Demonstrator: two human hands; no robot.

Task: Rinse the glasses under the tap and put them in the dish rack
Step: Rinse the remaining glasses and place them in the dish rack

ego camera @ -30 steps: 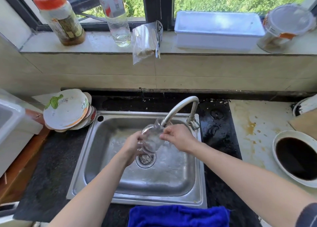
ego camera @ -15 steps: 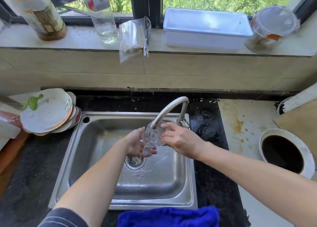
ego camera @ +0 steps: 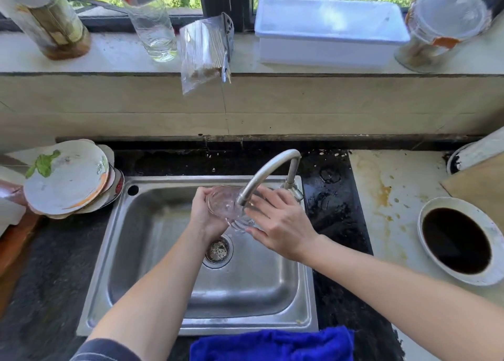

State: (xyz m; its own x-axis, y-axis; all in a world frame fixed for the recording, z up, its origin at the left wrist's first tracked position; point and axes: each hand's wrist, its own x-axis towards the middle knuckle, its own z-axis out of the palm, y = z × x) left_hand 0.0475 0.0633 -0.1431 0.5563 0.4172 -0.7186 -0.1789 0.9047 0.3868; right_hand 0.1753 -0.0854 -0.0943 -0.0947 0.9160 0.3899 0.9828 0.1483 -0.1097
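A clear drinking glass (ego camera: 225, 206) is held right under the spout of the curved steel tap (ego camera: 268, 171), above the steel sink (ego camera: 152, 251). My left hand (ego camera: 203, 216) grips the glass from its left side. My right hand (ego camera: 278, 221) holds it from the right, fingers spread against its wall. The glass is tilted with its mouth toward the spout. No dish rack is in view.
Dirty plates (ego camera: 65, 178) are stacked left of the sink. A bowl of dark liquid (ego camera: 461, 240) sits on the right counter beside a wooden board (ego camera: 480, 188). A blue cloth (ego camera: 272, 344) lies at the front edge. Bottles, a bag, a white box (ego camera: 327, 30) and a jar line the sill.
The glass has been turned and raised closer to the spout, its mouth now facing it. Both hands shifted up with it. The camera view drifted left.
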